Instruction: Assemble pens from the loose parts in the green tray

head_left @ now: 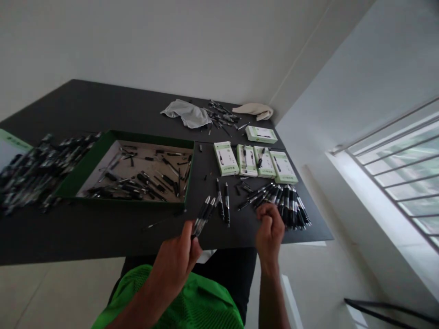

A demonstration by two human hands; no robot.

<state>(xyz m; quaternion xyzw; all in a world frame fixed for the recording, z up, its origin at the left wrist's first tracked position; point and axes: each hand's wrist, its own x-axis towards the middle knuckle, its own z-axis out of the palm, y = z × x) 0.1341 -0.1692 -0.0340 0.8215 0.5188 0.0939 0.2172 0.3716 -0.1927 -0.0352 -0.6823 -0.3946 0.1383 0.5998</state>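
Observation:
My left hand [178,260] is closed around a small bundle of black pens [205,213] whose silver tips point away from me over the dark table [103,109]. My right hand [270,232] is curled at the near table edge, touching a fanned pile of assembled black pens [290,205]; what its fingers hold is hidden. Two loose pens [223,203] lie between my hands.
A green-walled tray [89,160] holds several pen parts. Another heap of pens [34,169] lies at the left. Several green-and-white boxes [254,160] sit in a row beyond the pile. A grey cloth [187,113], more pen parts [221,116] and a beige cloth [255,109] lie at the far edge.

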